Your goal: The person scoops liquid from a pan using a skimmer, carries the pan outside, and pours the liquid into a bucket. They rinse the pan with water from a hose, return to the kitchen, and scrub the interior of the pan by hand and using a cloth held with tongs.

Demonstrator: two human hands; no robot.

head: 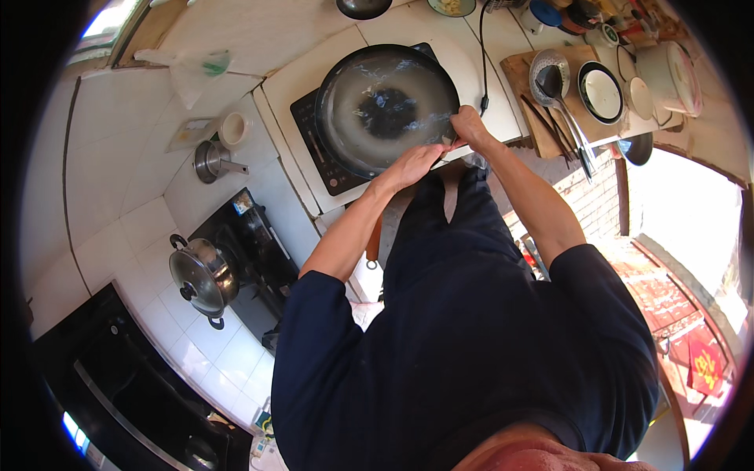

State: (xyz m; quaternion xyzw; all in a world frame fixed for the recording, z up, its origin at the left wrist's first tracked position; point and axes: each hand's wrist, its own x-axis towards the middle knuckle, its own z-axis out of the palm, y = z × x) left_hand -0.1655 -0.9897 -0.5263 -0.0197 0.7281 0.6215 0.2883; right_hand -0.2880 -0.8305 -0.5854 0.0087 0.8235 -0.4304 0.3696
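A large dark frying pan (pixel 406 70) rests on a black induction cooktop (pixel 309 126). Its inside looks wet and shiny, with a darker round patch in the middle. At its near right rim my two hands come together. My right hand (pixel 470 125) is curled there, its fingers partly hidden. My left hand (pixel 419 162) reaches in from the left, palm down, with its fingertips by the right hand. A small pale bit shows between them, too small to name. Below my left forearm hangs a brown handle (pixel 374 238) ending in a ring; its join to the pan is hidden.
On the right, a wooden board (pixel 512 73) bears a perforated ladle (pixel 541 62), a spatula (pixel 551 82), chopsticks (pixel 545 120) and a dark-rimmed bowl (pixel 601 94). A black cord (pixel 483 59) runs behind. Leftward stand a small saucepan (pixel 207 162), a cup (pixel 234 129) and a lidded pot (pixel 203 277).
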